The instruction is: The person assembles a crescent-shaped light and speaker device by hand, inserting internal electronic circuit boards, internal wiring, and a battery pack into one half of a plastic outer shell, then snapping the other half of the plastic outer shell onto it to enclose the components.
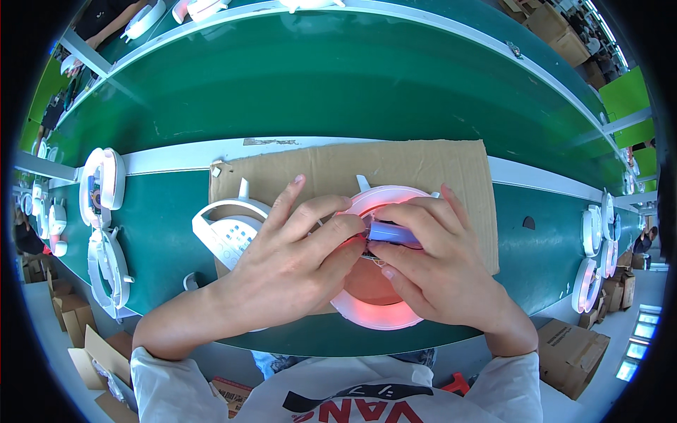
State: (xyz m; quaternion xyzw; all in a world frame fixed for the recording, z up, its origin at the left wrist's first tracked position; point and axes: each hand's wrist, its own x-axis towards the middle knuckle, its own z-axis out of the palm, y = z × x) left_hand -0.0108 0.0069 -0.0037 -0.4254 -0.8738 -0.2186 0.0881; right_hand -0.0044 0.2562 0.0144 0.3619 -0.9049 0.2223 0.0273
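Note:
A white ring-shaped housing [377, 315], glowing red along its band, lies on a flat cardboard sheet [423, 156]. Over its upper part, my right hand [448, 264] grips a blue-purple cylindrical battery between thumb and fingers; the battery [395, 234] lies roughly level. My left hand [296, 250] meets it at the battery's left end, thumb and index finger pinched together by a thin red wire, with what they hold hidden. Beside the left hand sits a white curved part [231, 236] with small holes in its face, partly covered by that hand.
White ring housings [107, 268] stand at the left end of the green table [525, 261], and more [587, 282] at the right. A raised green panel [317, 84] with a white edge runs behind. Cardboard boxes [572, 352] lie on the floor. Another person's arm [120, 25] shows far left.

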